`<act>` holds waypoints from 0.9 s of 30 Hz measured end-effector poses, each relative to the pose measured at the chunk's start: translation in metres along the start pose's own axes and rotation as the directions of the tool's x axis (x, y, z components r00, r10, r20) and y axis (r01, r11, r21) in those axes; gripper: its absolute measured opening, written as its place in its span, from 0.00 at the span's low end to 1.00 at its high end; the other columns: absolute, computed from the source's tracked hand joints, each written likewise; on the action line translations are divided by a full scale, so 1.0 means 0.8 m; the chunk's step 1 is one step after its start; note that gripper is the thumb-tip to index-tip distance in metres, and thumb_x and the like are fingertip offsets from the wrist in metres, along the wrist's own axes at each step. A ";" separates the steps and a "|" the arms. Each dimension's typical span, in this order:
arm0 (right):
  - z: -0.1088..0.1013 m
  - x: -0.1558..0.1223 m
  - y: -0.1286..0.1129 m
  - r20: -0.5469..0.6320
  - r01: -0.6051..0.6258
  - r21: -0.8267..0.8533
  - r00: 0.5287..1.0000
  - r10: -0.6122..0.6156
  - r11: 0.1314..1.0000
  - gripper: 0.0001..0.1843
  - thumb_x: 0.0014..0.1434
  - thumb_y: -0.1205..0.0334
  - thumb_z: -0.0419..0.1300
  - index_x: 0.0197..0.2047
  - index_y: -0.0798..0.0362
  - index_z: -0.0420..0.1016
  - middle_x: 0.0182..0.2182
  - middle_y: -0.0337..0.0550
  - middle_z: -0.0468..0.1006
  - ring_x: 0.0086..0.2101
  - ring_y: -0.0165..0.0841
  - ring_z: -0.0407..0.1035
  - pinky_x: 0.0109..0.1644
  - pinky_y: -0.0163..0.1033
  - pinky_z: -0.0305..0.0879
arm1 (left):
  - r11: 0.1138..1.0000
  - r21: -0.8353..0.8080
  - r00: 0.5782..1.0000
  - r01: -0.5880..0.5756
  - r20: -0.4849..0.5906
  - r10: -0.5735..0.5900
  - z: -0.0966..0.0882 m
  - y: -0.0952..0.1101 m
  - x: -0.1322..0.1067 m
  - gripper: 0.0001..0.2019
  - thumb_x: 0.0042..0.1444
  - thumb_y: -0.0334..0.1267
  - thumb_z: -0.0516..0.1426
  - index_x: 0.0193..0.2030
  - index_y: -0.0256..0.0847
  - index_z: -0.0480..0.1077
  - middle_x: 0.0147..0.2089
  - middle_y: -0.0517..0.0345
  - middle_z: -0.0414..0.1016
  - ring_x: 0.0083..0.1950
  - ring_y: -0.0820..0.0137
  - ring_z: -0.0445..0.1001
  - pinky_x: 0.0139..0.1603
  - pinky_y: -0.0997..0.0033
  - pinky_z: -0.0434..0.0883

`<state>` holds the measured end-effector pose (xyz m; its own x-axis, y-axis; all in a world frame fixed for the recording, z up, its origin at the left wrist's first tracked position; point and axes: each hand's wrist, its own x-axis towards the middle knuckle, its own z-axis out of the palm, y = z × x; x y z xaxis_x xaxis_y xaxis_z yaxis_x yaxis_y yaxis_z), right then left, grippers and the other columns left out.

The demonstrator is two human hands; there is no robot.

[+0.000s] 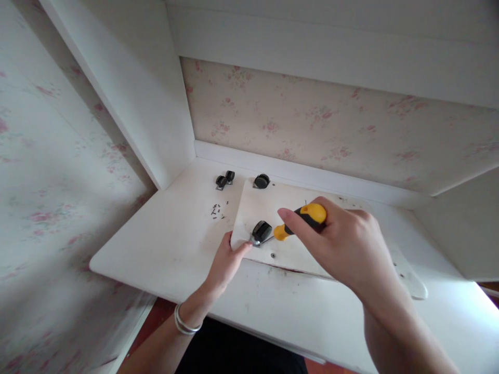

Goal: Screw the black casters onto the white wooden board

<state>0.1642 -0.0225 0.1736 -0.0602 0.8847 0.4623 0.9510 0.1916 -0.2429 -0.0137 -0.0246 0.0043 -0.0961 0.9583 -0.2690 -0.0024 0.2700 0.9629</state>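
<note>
Within right hand (346, 234), yellow-black screwdriver (313, 213).

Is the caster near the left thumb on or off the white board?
On: the caster sits on the white board, the screwdriver at its base. Whether fastened, I cannot tell.

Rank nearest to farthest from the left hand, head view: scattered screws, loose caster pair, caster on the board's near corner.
1. Near-corner caster: close beside the left hand, at its thumb.
2. Scattered screws: beyond the hand, slightly left.
3. Loose caster pair: farther back, past the screws.
</note>
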 end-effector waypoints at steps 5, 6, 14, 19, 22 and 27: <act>-0.020 0.026 -0.011 0.268 0.097 -0.075 0.961 -0.074 0.992 0.25 0.56 0.35 0.58 0.23 0.46 0.68 0.14 0.36 0.65 0.18 0.32 0.58 0.23 0.38 0.50 | 0.999 -0.037 1.000 -0.010 0.009 0.010 0.001 -0.001 0.000 0.19 0.54 0.41 0.63 0.51 0.37 0.71 0.46 0.50 0.81 0.47 0.59 0.78 0.45 0.65 0.72; -0.024 0.029 -0.013 0.320 0.126 -0.054 0.942 -0.102 0.991 0.22 0.57 0.38 0.59 0.25 0.46 0.69 0.15 0.36 0.67 0.18 0.32 0.58 0.23 0.38 0.51 | 0.999 -0.047 1.000 -0.008 0.009 0.009 0.001 -0.002 0.000 0.19 0.54 0.40 0.63 0.51 0.37 0.71 0.46 0.50 0.81 0.47 0.59 0.79 0.45 0.65 0.72; -0.037 0.045 -0.009 0.480 0.256 -0.025 0.851 -0.214 0.966 0.17 0.59 0.41 0.58 0.33 0.46 0.73 0.17 0.34 0.67 0.17 0.30 0.57 0.22 0.38 0.49 | 0.995 -0.100 1.000 0.011 0.029 -0.008 -0.002 -0.002 0.001 0.21 0.53 0.42 0.65 0.52 0.37 0.71 0.49 0.48 0.81 0.49 0.57 0.79 0.46 0.64 0.73; -0.042 0.050 0.002 0.512 0.363 0.143 0.769 -0.382 0.921 0.17 0.61 0.40 0.57 0.36 0.44 0.75 0.21 0.36 0.73 0.20 0.32 0.63 0.24 0.39 0.51 | 0.994 -0.112 0.999 -0.012 0.044 0.017 -0.002 0.002 0.000 0.20 0.54 0.41 0.64 0.52 0.38 0.72 0.49 0.47 0.81 0.50 0.57 0.79 0.47 0.64 0.73; -0.048 0.053 0.009 0.547 0.426 0.193 0.701 -0.457 0.884 0.14 0.64 0.44 0.56 0.39 0.42 0.76 0.27 0.37 0.77 0.25 0.34 0.68 0.27 0.39 0.55 | 0.994 -0.106 0.999 -0.010 0.048 0.015 -0.003 0.003 -0.001 0.20 0.54 0.41 0.64 0.53 0.38 0.71 0.50 0.47 0.81 0.50 0.57 0.78 0.47 0.63 0.73; -0.052 0.060 0.017 0.575 0.449 0.179 0.674 -0.463 0.875 0.10 0.63 0.47 0.59 0.42 0.40 0.77 0.31 0.37 0.80 0.27 0.36 0.72 0.27 0.40 0.56 | 0.994 -0.107 0.998 -0.027 0.056 0.033 -0.004 0.002 0.000 0.20 0.54 0.40 0.64 0.52 0.37 0.71 0.50 0.47 0.81 0.50 0.57 0.79 0.49 0.62 0.73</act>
<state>0.1870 0.0047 0.2276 -0.6558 0.7521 -0.0663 0.7511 0.6411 -0.1576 -0.0172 -0.0245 0.0063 -0.0404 0.9704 -0.2380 -0.1066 0.2327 0.9667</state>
